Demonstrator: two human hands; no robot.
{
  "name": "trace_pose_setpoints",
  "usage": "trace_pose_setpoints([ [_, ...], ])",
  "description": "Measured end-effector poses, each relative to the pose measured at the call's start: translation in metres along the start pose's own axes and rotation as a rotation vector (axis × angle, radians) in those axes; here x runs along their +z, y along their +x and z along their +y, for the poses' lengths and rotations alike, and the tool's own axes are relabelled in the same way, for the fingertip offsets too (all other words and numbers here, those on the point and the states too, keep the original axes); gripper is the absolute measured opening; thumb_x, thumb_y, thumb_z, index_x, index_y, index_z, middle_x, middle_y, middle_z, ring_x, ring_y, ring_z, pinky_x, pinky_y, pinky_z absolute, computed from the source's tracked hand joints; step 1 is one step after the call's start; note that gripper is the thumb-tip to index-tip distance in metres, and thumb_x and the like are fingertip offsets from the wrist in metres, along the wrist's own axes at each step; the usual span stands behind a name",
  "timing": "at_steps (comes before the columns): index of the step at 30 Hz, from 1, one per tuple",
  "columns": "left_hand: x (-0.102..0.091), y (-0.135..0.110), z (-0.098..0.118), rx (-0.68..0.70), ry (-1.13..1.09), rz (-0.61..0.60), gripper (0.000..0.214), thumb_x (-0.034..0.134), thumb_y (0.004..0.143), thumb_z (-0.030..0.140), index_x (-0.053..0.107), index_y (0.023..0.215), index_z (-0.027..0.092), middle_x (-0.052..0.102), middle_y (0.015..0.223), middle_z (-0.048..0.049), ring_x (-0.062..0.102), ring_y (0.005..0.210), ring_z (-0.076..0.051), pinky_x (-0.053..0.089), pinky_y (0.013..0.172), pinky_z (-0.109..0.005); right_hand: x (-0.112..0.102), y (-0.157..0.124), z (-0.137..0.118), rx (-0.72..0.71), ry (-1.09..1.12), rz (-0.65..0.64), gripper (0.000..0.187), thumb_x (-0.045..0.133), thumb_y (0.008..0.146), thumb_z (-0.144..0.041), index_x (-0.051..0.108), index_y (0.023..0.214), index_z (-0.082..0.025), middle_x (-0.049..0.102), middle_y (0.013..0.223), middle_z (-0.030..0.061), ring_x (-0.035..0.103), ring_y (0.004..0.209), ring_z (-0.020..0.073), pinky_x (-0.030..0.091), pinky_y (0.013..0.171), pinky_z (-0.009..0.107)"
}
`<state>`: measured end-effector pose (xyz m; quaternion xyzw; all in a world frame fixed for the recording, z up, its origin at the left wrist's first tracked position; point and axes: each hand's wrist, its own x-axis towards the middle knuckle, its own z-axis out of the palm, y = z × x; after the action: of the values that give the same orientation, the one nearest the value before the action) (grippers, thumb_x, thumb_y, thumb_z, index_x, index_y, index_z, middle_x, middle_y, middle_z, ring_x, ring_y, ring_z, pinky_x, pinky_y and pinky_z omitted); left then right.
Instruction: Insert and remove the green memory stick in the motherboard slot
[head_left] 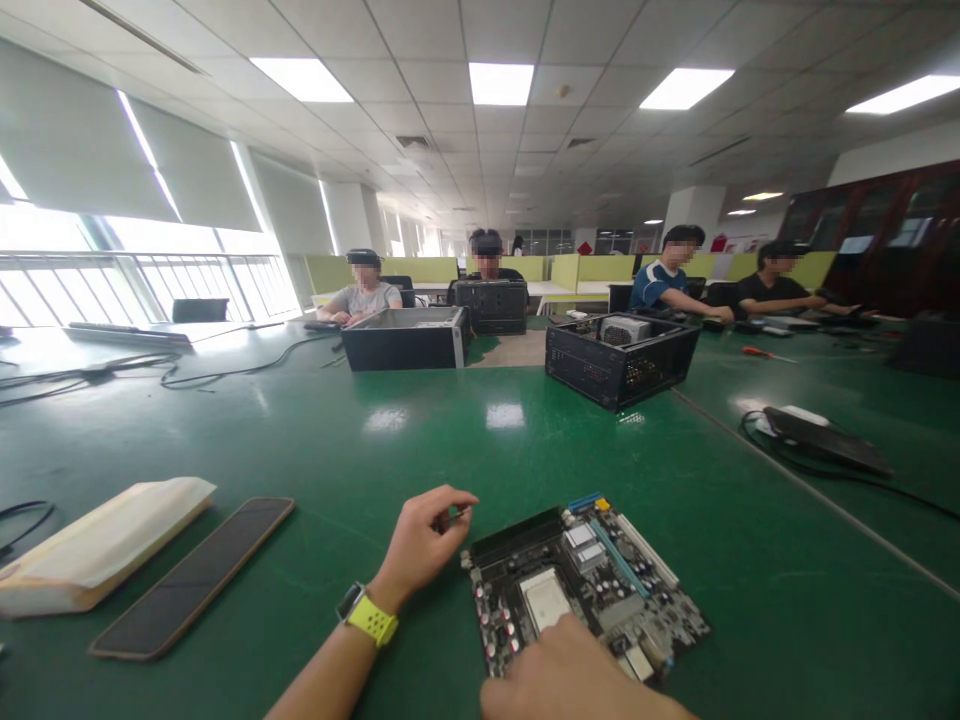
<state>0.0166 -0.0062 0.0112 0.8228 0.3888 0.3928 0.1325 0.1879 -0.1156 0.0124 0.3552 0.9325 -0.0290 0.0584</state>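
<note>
A computer motherboard (600,575) lies flat on the green table (480,450) close in front of me. My left hand (421,540), with a yellow watch on its wrist, hovers at the board's far left corner, fingers curled in a pinch on something small I cannot make out. My right hand (570,675) rests on the near edge of the board, seen from the back, with its fingers hidden.
A dark flat bar (195,575) and a padded white envelope (97,545) lie at the left. Two open computer cases (622,360) (405,338) stand farther back. Several seated people work beyond them. A flat dark device with a cable (825,440) lies at the right.
</note>
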Motion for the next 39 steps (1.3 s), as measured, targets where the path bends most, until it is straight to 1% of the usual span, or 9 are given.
trace_pose_setpoints([
  [6, 0.0, 0.0, -0.003, 0.004, 0.019, 0.013, 0.019, 0.051, 0.083, 0.024, 0.068, 0.086, 0.017, 0.061, 0.067, -0.0008, 0.049, 0.056, -0.011, 0.039, 0.055, -0.021, 0.01, 0.0, 0.009, 0.145, 0.067, 0.113, 0.025, 0.053, 0.078, -0.043, 0.066, 0.08, -0.022, 0.07, 0.067, 0.007, 0.064, 0.056, 0.0219, 0.042, 0.053, 0.027],
  [12, 0.001, 0.0, -0.002, 0.017, 0.014, 0.014, 0.018, 0.051, 0.083, 0.024, 0.067, 0.086, 0.017, 0.062, 0.069, -0.0005, 0.048, 0.055, -0.01, 0.039, 0.055, -0.02, -0.013, -0.028, 0.109, 0.845, 0.067, 0.252, 0.024, 0.045, 0.081, -0.03, 0.067, 0.08, -0.02, 0.07, 0.08, 0.0122, 0.065, 0.074, 0.0261, 0.041, 0.06, 0.032],
  [15, 0.001, 0.0, -0.001, 0.022, 0.007, 0.003, 0.017, 0.051, 0.083, 0.022, 0.067, 0.087, 0.017, 0.062, 0.069, -0.0007, 0.048, 0.055, -0.01, 0.039, 0.055, -0.021, -0.014, -0.039, 0.146, 0.994, 0.083, 0.279, 0.026, 0.043, 0.083, -0.031, 0.066, 0.086, -0.022, 0.069, 0.086, 0.0111, 0.065, 0.078, 0.0252, 0.04, 0.061, 0.031],
  [26, 0.002, -0.001, -0.001, 0.017, 0.016, -0.034, 0.016, 0.053, 0.083, 0.023, 0.066, 0.091, 0.019, 0.062, 0.072, 0.0, 0.05, 0.057, -0.01, 0.04, 0.058, -0.021, -0.009, -0.037, 0.139, 0.865, 0.134, 0.325, 0.027, 0.051, 0.079, -0.042, 0.065, 0.084, -0.019, 0.068, 0.085, 0.0098, 0.062, 0.08, 0.0245, 0.039, 0.063, 0.03],
  [29, 0.004, -0.001, 0.0, -0.006, 0.029, -0.091, 0.018, 0.053, 0.083, 0.026, 0.064, 0.097, 0.02, 0.064, 0.081, -0.0008, 0.055, 0.065, -0.012, 0.043, 0.063, -0.022, -0.014, -0.035, 0.117, 0.615, 0.365, 0.237, 0.027, 0.057, 0.076, -0.041, 0.066, 0.086, -0.018, 0.068, 0.078, 0.0075, 0.063, 0.073, 0.0216, 0.04, 0.06, 0.027],
  [33, 0.006, -0.001, 0.001, -0.049, 0.071, -0.154, 0.038, 0.06, 0.079, 0.036, 0.057, 0.115, 0.024, 0.063, 0.103, -0.0035, 0.06, 0.09, -0.019, 0.047, 0.08, -0.029, -0.02, -0.03, 0.095, 0.1, 1.088, -0.029, 0.05, 0.05, 0.081, -0.047, 0.05, 0.124, -0.02, 0.069, 0.093, 0.0056, 0.065, 0.064, 0.017, 0.045, 0.054, 0.025],
  [35, 0.006, -0.002, 0.0, -0.082, 0.091, -0.194, 0.056, 0.064, 0.075, 0.043, 0.049, 0.126, 0.026, 0.06, 0.115, -0.0048, 0.058, 0.101, -0.022, 0.046, 0.087, -0.032, -0.019, -0.026, 0.097, 0.117, 1.171, 0.206, 0.051, 0.047, 0.083, -0.046, 0.047, 0.126, -0.02, 0.067, 0.104, 0.0077, 0.066, 0.079, 0.0188, 0.049, 0.066, 0.029],
  [37, 0.006, -0.004, -0.002, -0.104, 0.101, -0.237, 0.067, 0.066, 0.073, 0.046, 0.042, 0.132, 0.026, 0.056, 0.123, -0.0059, 0.054, 0.11, -0.025, 0.043, 0.093, -0.035, -0.014, -0.022, 0.106, 0.295, 0.963, 0.544, 0.043, 0.051, 0.082, -0.043, 0.055, 0.118, -0.019, 0.064, 0.111, 0.0091, 0.06, 0.099, 0.0211, 0.046, 0.085, 0.035],
  [39, 0.006, -0.005, -0.004, -0.112, 0.103, -0.278, 0.072, 0.067, 0.072, 0.046, 0.038, 0.135, 0.027, 0.054, 0.129, -0.0064, 0.051, 0.116, -0.026, 0.04, 0.097, -0.037, -0.006, -0.018, 0.117, 0.437, 0.696, 0.698, 0.04, 0.057, 0.079, -0.039, 0.059, 0.114, -0.019, 0.06, 0.119, 0.0097, 0.051, 0.113, 0.0236, 0.036, 0.098, 0.039],
])
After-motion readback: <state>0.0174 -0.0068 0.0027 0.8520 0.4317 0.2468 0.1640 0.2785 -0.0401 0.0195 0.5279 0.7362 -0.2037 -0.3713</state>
